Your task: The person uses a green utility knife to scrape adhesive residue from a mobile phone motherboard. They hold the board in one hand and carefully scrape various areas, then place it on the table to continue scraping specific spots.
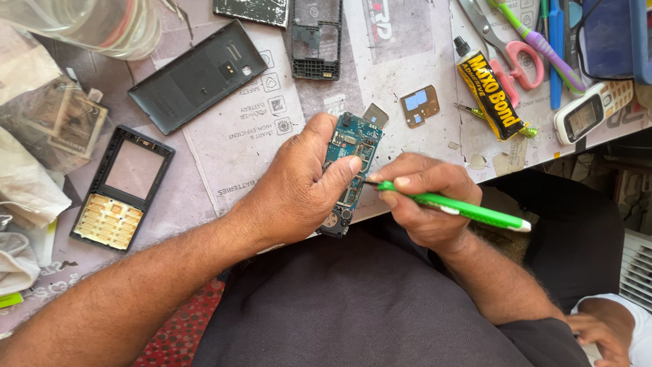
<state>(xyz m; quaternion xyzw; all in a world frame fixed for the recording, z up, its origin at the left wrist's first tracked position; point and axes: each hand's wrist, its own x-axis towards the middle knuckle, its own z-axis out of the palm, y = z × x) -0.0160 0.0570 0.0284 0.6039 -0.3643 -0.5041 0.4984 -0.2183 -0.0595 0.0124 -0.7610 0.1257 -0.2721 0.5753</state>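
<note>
The left hand [299, 187] is curled around a blue phone circuit board [353, 153], thumb pressed across its face and fingers wrapped behind, holding it just off the near edge of the bench [407, 68] above the person's lap. The right hand [424, 197] pinches a green-handled tool [455, 207] like a pen, thumb and forefinger closed on the grip, its dark tip touching the right edge of the board near the left thumb.

On the bench lie the rest of the phone's parts: a dark back cover [197, 75] upper left, a keypad front frame [122, 187] with gold contacts at far left, and a black inner frame [316, 37] at the top. A small brown shield piece with blue patches [420, 105] sits just right of the board. Further right are a yellow-and-black adhesive tube [490, 92], pink-handled scissors [509, 51] and a white keypad phone [591, 112] at the edge. Another person's hand [604, 333] shows in the bottom right corner.
</note>
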